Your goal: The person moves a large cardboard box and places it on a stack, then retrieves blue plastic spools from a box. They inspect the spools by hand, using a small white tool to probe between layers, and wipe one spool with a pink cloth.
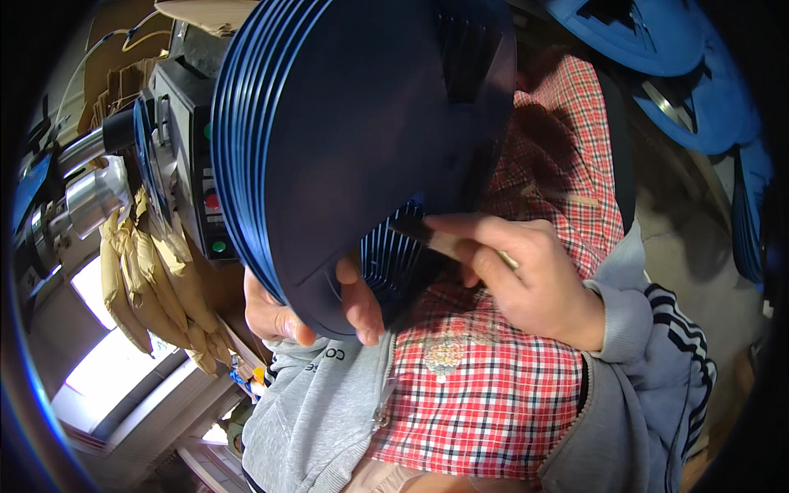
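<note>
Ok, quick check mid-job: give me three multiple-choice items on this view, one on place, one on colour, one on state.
1. Where is the stack of discs?
A. On the floor
B. Held up over the lap
C. On the machine

2. What colour are the discs?
A. Blue
B. Yellow
C. White

3. What is the right hand doing?
A. Hanging empty
B. Pinching a small brush
C. Resting flat on the lap

Answers: 1 B, the left hand grips the stack's lower edge above the checked cloth. 2 A, the stacked rims show blue. 3 B, the fingers close on the brush handle.
</note>
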The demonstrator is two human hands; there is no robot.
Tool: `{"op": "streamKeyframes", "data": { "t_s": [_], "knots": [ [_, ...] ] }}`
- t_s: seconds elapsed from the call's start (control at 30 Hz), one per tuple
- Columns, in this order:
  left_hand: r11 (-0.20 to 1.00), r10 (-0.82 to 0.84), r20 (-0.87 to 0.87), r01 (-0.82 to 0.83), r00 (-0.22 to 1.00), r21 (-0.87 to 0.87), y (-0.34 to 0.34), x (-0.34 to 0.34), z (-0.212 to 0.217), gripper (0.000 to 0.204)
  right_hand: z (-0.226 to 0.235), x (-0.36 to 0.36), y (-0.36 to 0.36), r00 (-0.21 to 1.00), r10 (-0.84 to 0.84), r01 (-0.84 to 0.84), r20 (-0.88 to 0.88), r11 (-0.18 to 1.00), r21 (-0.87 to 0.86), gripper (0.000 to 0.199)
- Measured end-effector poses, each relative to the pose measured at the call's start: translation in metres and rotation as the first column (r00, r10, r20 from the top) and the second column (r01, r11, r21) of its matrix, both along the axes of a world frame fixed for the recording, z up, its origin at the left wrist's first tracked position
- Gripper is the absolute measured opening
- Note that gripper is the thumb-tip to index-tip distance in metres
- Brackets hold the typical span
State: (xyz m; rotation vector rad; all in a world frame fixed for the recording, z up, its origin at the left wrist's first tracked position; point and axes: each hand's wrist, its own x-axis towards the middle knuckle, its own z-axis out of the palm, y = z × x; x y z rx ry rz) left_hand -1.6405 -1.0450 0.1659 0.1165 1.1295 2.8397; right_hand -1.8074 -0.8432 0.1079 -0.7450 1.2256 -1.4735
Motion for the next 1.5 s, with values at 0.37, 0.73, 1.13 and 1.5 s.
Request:
{"op": "streamKeyframes", "data": {
  "t_s": [0.37, 0.73, 1.13, 1.5],
  "knots": [
    [0.966, 0.258, 0.088, -0.256, 0.962, -0.036, 0.014, -0.006, 0.005, 0.051, -0.004, 0.002, 0.011, 0.973, -0.019, 0.017, -0.230, 1.000, -0.010, 0.029],
    [0.965, 0.261, 0.083, -0.258, 0.962, -0.046, 0.015, -0.004, 0.008, 0.048, 0.005, -0.005, 0.013, 0.947, 0.126, -0.122, -0.295, 0.992, 0.032, 0.021],
    [0.926, 0.375, 0.194, -0.358, 0.906, -0.119, 0.023, -0.009, 0.017, 0.049, 0.007, -0.009, 0.018, 0.966, 0.188, -0.196, -0.177, 0.980, -0.027, 0.030],
    [0.891, 0.427, 0.306, -0.336, 0.851, -0.306, 0.029, -0.022, 0.043, 0.048, 0.059, -0.048, 0.006, 0.623, -0.350, 0.005, -0.700, 0.896, -0.444, 0.015]
  ]
}}
